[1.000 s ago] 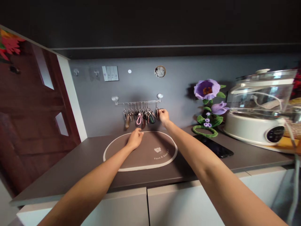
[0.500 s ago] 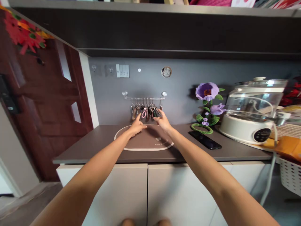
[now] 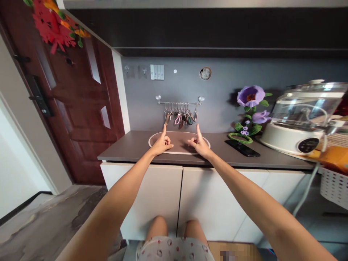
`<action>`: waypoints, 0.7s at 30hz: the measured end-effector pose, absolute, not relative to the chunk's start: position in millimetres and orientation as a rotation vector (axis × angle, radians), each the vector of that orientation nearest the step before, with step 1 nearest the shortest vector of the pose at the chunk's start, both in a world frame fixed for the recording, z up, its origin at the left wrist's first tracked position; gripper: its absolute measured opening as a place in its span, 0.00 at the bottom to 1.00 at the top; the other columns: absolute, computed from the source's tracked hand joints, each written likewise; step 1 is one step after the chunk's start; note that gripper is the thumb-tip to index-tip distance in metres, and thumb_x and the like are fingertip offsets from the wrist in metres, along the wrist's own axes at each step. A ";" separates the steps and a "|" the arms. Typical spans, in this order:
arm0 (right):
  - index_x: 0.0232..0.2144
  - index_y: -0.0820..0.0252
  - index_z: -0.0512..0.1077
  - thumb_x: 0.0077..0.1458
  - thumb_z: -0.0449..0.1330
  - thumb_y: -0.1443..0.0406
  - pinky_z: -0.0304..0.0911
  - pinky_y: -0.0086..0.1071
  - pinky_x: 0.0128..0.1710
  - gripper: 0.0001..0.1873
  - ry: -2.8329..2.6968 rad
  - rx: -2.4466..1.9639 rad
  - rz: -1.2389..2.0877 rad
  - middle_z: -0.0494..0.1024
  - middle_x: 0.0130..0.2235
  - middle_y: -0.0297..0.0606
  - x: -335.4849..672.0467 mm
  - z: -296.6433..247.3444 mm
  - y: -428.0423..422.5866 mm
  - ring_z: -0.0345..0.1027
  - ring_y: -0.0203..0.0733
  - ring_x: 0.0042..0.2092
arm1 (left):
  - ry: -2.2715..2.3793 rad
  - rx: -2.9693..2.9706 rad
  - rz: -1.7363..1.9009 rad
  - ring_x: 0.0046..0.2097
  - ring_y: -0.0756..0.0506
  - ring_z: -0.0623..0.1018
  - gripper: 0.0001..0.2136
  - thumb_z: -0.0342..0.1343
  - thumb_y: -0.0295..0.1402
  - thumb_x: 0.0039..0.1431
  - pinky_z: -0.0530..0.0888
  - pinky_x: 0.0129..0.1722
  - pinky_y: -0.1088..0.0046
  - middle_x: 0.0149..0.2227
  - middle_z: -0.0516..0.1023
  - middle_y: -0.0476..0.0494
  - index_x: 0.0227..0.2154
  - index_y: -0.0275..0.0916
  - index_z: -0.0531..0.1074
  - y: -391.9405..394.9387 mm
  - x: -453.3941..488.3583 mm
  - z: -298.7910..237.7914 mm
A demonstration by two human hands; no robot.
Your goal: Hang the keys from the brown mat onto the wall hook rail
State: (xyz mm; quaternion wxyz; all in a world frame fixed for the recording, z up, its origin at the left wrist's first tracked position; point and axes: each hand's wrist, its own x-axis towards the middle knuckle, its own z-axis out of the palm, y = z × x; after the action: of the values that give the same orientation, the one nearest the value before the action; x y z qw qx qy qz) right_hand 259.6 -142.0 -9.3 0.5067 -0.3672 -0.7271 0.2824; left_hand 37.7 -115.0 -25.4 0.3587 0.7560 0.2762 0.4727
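Observation:
My left hand (image 3: 161, 144) hovers over the left part of an oval brown mat with a pale rim (image 3: 179, 149). One finger points up, others bend inward, and nothing is held. Mirroring it, my right hand (image 3: 200, 145) is above the mat's right side, also holding nothing, one finger raised. Beyond the hands, several keys and key fobs (image 3: 189, 119) hang from hooks on a clear rail (image 3: 179, 103) fixed to the wall. A pink loop (image 3: 177, 119) dangles among them. Neither hand touches the keys.
On the counter (image 3: 122, 146), a black phone (image 3: 241, 148) lies before a purple crocheted flower (image 3: 250, 96). A white appliance with a clear tank (image 3: 290, 137) stands right, above a white perforated basket (image 3: 334, 188). A dark shelf (image 3: 206, 30) overhangs; a red-brown door (image 3: 81, 130) is left.
Both hands have drawn back from the hanging keys toward me and now sit further apart, over the mat. The view has shifted left and down, showing more door and floor.

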 end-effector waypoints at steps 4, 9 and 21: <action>0.60 0.52 0.27 0.48 0.55 0.62 0.61 0.28 0.28 0.47 -1.742 -0.898 0.643 0.67 0.23 0.26 256.0 -9.8 -148.3 0.62 0.33 0.26 | 0.703 1.883 1.227 0.24 0.57 0.63 0.51 0.58 0.26 0.45 0.63 0.28 0.81 0.24 0.63 0.58 0.57 0.46 0.20 -115.3 36.6 -28.1; 0.60 0.49 0.35 0.47 0.55 0.60 0.62 0.28 0.28 0.43 -1.715 -0.931 0.657 0.67 0.23 0.26 260.6 -12.8 -136.8 0.61 0.32 0.25 | 0.755 1.713 1.251 0.24 0.56 0.64 0.51 0.60 0.30 0.44 0.63 0.28 0.80 0.24 0.64 0.57 0.58 0.46 0.22 -107.2 37.7 -24.4; 0.47 0.59 0.63 0.35 0.65 0.54 0.56 0.43 0.49 0.36 -1.358 -1.269 0.644 0.65 0.51 0.49 311.0 40.2 -41.3 0.59 0.51 0.51 | 1.091 1.317 1.529 0.56 0.40 0.61 0.42 0.68 0.28 0.29 0.63 0.45 0.72 0.54 0.62 0.33 0.52 0.37 0.58 -12.0 34.3 29.9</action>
State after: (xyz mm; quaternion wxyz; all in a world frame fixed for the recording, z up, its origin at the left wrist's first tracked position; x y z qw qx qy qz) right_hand 311.0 -41.3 40.2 0.5541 -0.5370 -0.5747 0.2725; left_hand 34.3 -12.0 29.9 0.4112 0.5233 0.4335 0.6076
